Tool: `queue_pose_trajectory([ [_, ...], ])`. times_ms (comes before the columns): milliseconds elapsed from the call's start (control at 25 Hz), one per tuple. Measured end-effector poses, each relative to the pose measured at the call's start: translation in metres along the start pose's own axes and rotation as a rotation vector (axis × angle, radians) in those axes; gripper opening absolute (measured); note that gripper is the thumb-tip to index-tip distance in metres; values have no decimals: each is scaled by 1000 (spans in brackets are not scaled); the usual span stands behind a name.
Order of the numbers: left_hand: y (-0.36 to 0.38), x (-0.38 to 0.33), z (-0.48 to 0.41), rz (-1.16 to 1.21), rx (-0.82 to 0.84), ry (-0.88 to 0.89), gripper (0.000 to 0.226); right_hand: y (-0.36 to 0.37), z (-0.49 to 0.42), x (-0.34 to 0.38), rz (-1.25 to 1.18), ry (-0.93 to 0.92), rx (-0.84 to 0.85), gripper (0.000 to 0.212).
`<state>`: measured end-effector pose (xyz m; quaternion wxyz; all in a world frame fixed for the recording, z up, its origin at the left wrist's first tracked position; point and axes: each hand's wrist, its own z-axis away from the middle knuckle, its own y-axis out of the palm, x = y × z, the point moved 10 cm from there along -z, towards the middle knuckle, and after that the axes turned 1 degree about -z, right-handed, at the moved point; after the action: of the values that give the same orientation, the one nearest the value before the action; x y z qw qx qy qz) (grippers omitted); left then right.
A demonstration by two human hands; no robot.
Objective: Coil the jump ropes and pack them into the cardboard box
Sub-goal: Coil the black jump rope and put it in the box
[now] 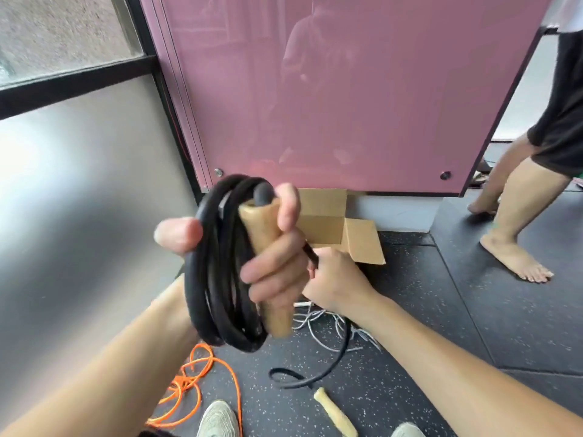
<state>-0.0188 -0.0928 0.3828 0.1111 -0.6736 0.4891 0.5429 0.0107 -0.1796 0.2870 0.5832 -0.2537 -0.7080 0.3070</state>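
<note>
Clutching rope coil and handle, left hand, right hand pinching strand

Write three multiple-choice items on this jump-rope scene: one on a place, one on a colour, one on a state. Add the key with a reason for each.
1. Where does the cardboard box stand?
A. On a table
B. On the floor, against the pink panel
C. On a chair

2. What colour is the rope coiled in the left hand?
A. Orange
B. White
C. Black

3. What state is the cardboard box in?
A. Open, flaps spread
B. Taped shut
C. Crushed flat

Key:
1 B, since the box sits on the dark floor at the foot of the panel.
2 C, since every loop in that hand is black.
3 A, since its flaps stand out and its inside shows.
</note>
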Motion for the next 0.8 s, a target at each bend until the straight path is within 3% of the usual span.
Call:
queue_pose_trajectory([
  [80, -23, -50, 3, 122, -206, 198, 85, 44, 21, -4, -18, 105, 270, 23],
  [160, -73, -59, 20, 29, -413, 236, 46, 79, 50, 12, 61, 68, 466, 17],
  [200, -105, -67, 50, -188, -722, 227, 29, 85, 62, 26, 101, 15, 494, 15],
  [240, -130, -69, 77, -462, -982, 141, 22, 85, 70, 41, 122, -55, 488, 15],
  [280, -147, -65, 98, -694, -1155, -23, 31, 78, 75, 54, 147, -131, 445, 13],
  [320, -153, -53, 105, -877, -1179, -211, 43, 65, 72, 64, 198, -217, 355, 11],
  [400, -151, -28, 98, -1134, -1019, -482, 72, 32, 61, 75, 264, -346, 165, 15],
  [480, -131, -1, 73, -1333, -673, -621, 95, -3, 46, 69, 189, -346, 12, 14],
  [560, -86, 25, 50, -1405, -298, -715, 86, -37, 40, 73, 156, -364, -193, 12],
  [640, -50, 47, 39, -1310, -63, -773, 61, -60, 48, 94, 162, -502, -375, 10],
  [680, -35, 53, 38, -1255, 15, -776, 62, -69, 56, 104, 165, -578, -464, 11],
  [800, -25, 81, 53, -1021, 115, -767, 115, -81, 54, 89, 151, -585, -507, 5],
])
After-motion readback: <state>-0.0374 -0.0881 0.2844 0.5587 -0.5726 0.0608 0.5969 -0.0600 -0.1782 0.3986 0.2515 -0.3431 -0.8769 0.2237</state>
